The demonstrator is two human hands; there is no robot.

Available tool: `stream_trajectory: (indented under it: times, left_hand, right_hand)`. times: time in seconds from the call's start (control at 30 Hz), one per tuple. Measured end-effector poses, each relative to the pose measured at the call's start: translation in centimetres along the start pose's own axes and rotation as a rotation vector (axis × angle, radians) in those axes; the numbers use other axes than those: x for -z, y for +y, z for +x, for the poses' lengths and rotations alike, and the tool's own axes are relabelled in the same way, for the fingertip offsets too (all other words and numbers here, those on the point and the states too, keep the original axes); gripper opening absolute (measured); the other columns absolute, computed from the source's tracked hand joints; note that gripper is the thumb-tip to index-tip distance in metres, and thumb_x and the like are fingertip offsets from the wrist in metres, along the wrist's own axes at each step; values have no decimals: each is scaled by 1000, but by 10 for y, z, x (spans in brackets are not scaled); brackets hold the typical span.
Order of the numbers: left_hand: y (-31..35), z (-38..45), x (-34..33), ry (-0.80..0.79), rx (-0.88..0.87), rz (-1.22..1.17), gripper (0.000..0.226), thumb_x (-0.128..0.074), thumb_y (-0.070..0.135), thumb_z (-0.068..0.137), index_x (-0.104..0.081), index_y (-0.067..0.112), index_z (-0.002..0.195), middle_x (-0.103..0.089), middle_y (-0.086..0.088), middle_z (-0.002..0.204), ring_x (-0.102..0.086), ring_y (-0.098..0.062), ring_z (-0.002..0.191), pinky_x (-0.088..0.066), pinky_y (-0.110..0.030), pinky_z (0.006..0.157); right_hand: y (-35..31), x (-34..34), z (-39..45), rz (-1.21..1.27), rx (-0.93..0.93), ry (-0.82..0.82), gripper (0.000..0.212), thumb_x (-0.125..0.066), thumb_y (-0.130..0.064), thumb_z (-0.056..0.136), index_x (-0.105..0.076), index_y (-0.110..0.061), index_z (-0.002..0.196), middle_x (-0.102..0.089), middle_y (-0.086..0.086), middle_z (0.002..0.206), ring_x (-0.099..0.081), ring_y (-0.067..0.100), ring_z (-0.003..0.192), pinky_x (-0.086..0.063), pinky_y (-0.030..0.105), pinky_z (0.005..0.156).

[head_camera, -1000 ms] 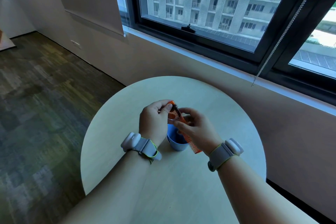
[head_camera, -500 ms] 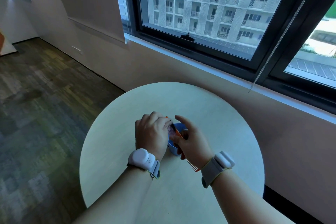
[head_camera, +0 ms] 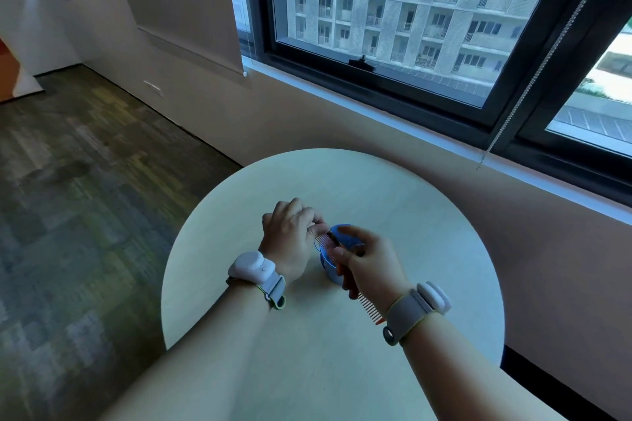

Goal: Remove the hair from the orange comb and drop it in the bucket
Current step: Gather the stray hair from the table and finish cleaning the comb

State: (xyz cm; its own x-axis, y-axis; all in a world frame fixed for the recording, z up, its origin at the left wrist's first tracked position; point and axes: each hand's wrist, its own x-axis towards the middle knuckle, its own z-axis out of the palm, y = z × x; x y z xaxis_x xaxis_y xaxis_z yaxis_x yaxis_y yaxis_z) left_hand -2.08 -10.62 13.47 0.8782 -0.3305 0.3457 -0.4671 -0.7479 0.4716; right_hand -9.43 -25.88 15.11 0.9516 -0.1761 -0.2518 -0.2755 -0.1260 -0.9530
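We see both hands over the middle of the round bench (head_camera: 410,215), working right above the bucket (head_camera: 330,268). The right hand (head_camera: 371,261) is closed around the orange comb (head_camera: 367,306), fingers curled over its spine, thumb stretched forward along the top. The comb runs on a slant: its far end sits over the bucket's rim, its near end pokes out below the palm towards the right wrist, with a row of fine teeth showing there and an orange tip at the very end. More teeth show at the far end, pale against the blue behind them.

The left hand (head_camera: 290,239) comes in from the other side, fingers bunched together, fingertips (head_camera: 318,225) pinched at the comb's far end. Right at that pinch we catch a small dark clump, the hair (head_camera: 332,236), sitting against the teeth. Whether the fingertips have a firm grip on it or only touch it, we cannot tell.

The bucket is small, round and blue, standing upright on the bench between the 2 hands, touching neither edge of the bench. The hands and comb cover most of its opening, so what lies inside we cannot make out.

Each wrist carries 1 grey strap with a white pod, the left band (head_camera: 254,267) and the right band (head_camera: 427,301).
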Motion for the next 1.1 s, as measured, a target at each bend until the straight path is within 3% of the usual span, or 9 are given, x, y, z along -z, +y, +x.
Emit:
stream_trajectory:
  times: [0.17,0.33,0.43,0.5,0.6,0.8,0.9,1.1]
  left_hand:
    - [-5,1,1,10,-71,27,17,-55,38,93,-63,27,84,-55,2,89,-46,-22,95,-33,-37,75]
    - [-7,-8,1,-9,-70,69,44,-33,54,93,-61,22,85,-55,0,90,-50,-26,94,-32,-38,76]
    - [-3,-12,2,33,-40,81,36,-39,55,92,-61,27,88,-53,4,91,-51,-24,94,-33,-37,75]
    - [-2,-15,6,59,-60,90,24,-54,54,89,-63,33,97,-55,8,93,-50,-19,95,-35,-37,75]
    - [0,-17,8,98,-156,108,24,-61,47,87,-70,37,107,-62,10,91,-56,-19,91,-36,-36,74]
    - [-3,-12,10,177,-158,71,23,-59,36,87,-79,26,90,-68,4,78,-62,-25,75,-49,-35,65]
    - [4,-13,7,176,-178,97,20,-59,27,88,-78,21,88,-68,1,78,-62,-27,69,-51,-34,62]
    - [11,-12,4,98,-59,3,16,-62,24,86,-77,20,85,-68,-1,78,-63,-27,66,-53,-32,58]
  right_hand:
    - [-3,5,0,-39,27,-29,38,-59,-6,96,-55,-19,131,-60,11,60,-51,23,41,-44,28,38]
    - [3,1,5,-264,83,29,31,-59,-13,95,-58,-29,122,-63,5,68,-52,18,46,-46,29,43]
    - [5,-2,11,-429,146,68,36,-66,-22,90,-61,-26,125,-68,-3,84,-59,17,63,-58,40,66]
    - [1,0,14,-469,150,70,41,-69,-28,87,-60,-29,126,-73,0,92,-67,26,74,-59,46,72]
    - [-4,4,16,-528,174,68,45,-70,-35,86,-57,-33,129,-74,5,96,-70,33,84,-59,46,72]
    - [-3,3,11,-630,237,85,44,-66,-33,90,-55,-32,133,-72,-1,95,-68,21,79,-54,31,71]
    - [-4,2,10,-641,262,115,43,-63,-36,93,-55,-30,134,-72,1,102,-67,20,92,-43,24,70]
    - [5,-3,8,-611,235,133,45,-63,-38,93,-54,-28,136,-72,5,102,-66,23,94,-44,25,71]
